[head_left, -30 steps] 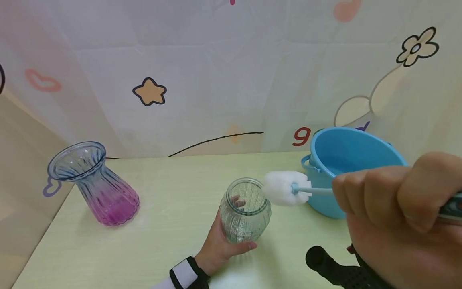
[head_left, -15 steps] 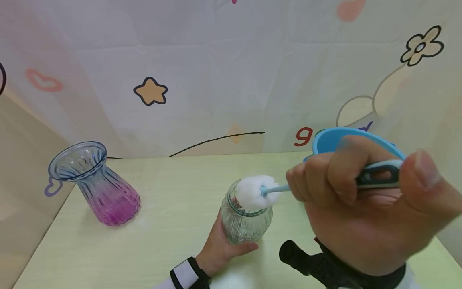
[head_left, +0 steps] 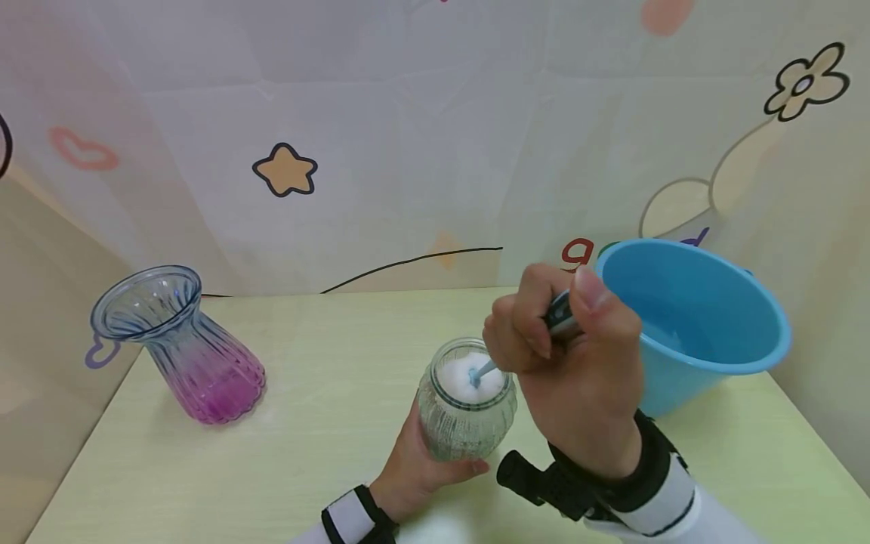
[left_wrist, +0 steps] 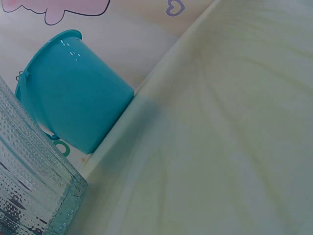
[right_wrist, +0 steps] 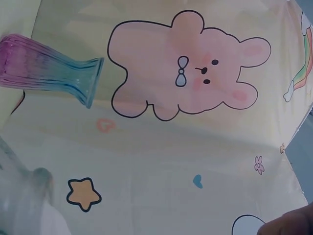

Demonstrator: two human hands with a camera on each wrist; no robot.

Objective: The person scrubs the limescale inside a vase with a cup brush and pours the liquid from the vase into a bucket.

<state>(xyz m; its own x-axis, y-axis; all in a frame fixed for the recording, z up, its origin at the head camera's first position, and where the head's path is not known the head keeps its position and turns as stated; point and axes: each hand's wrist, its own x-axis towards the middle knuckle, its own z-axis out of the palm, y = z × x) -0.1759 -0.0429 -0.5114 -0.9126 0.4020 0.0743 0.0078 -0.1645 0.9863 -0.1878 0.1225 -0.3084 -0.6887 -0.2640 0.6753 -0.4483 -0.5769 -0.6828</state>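
Observation:
My left hand [head_left: 424, 461] holds a clear ribbed glass jar [head_left: 465, 431] round its side, the thumb low near its base. In the left wrist view the jar [left_wrist: 34, 166] fills the lower left, its textured wall close to the camera. Above it, my right hand [head_left: 571, 363] grips the handle [head_left: 563, 313] of a sponge bottle brush. The brush's white sponge head [head_left: 462, 378] sits inside the jar's mouth, its thin blue stem slanting up to the right. Part of my right hand [right_wrist: 288, 223] shows at the lower right corner of the right wrist view.
A blue-to-pink fluted glass vase [head_left: 211, 363] stands at the table's left. The light blue bucket [head_left: 686, 378] is at the back right, behind my right hand. A printed cloth [head_left: 408, 151] hangs along the back edge of the pale table [head_left: 326, 423].
My right hand has moved left and away from the camera, bringing the sponge head from beside the jar down into its mouth. The left hand and jar have stayed nearly in place.

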